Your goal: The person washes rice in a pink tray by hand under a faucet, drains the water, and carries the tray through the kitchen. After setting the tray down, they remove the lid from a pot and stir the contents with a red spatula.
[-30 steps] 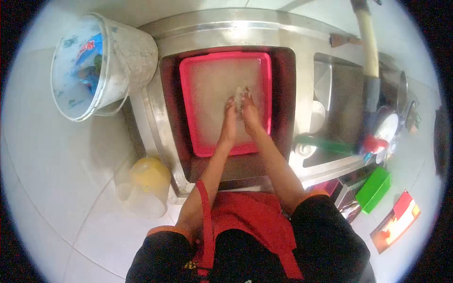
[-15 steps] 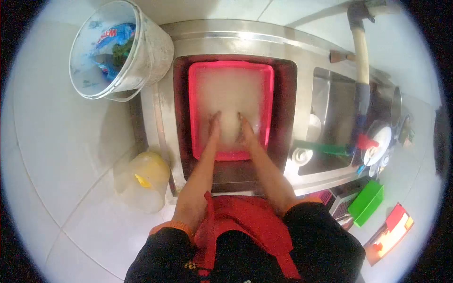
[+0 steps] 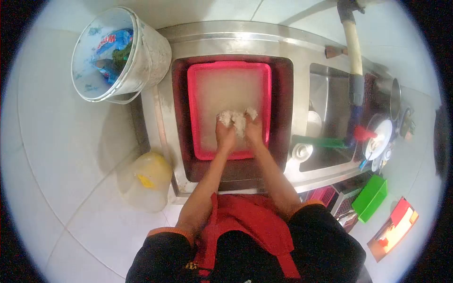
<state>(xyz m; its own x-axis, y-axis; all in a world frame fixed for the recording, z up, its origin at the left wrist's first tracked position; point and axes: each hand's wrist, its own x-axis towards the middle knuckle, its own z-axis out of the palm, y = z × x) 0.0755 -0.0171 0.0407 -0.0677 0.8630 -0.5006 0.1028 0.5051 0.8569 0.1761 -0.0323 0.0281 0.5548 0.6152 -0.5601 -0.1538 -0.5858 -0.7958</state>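
A pink-red rectangular tub (image 3: 191,108) sits in the left steel sink basin, holding cloudy, whitish water (image 3: 226,85). My left hand (image 3: 225,134) is just above the water in the tub, cupped around wet, white grains that look like rice (image 3: 239,121). Close beside it on the right, my right hand (image 3: 254,131) is cupped around more of the same grains. Some rice hangs between the two hands. The fingers are partly covered by it, and the tub's bottom is hidden by the murky water.
A white bucket (image 3: 155,59) with blue packets inside stands at the upper left. Below it is a yellowish translucent container (image 3: 153,174). On the right, a green-ended pipe (image 3: 318,141) crosses a second basin (image 3: 330,99). A green basket (image 3: 370,198) sits lower right.
Both hands have risen out of the cloudy water, where they were partly submerged. They have come closer together and now carry clumps of rice.
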